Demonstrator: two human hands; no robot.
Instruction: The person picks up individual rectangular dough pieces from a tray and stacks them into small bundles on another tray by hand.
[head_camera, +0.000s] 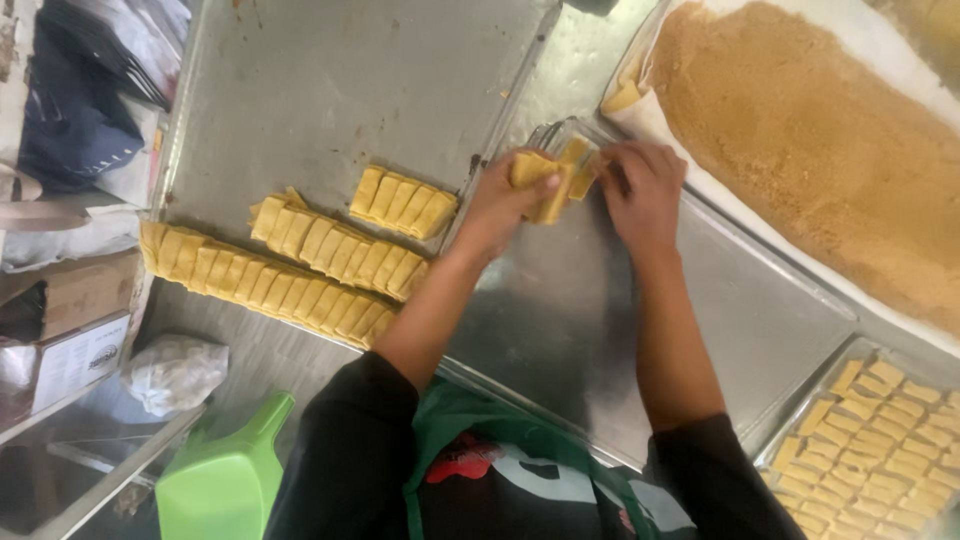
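Overhead, a metal table (560, 330) is lying under everything, bare steel showing below the hands, with a crumb tray (830, 130) filling its far right edge and a steel sheet (330, 90) at left carrying three pastry rows (300, 260) along its near edge. Both hands are meeting at the sheet's right edge: the left hand (500, 205) is gripping a yellow pastry stack (545, 180), and the right hand (640, 190) is pinching its other end beside a clear box (560, 135).

yellow pastry pieces (545, 180) | small stacked bunch, tilted | held above clear plastic container (560, 135)
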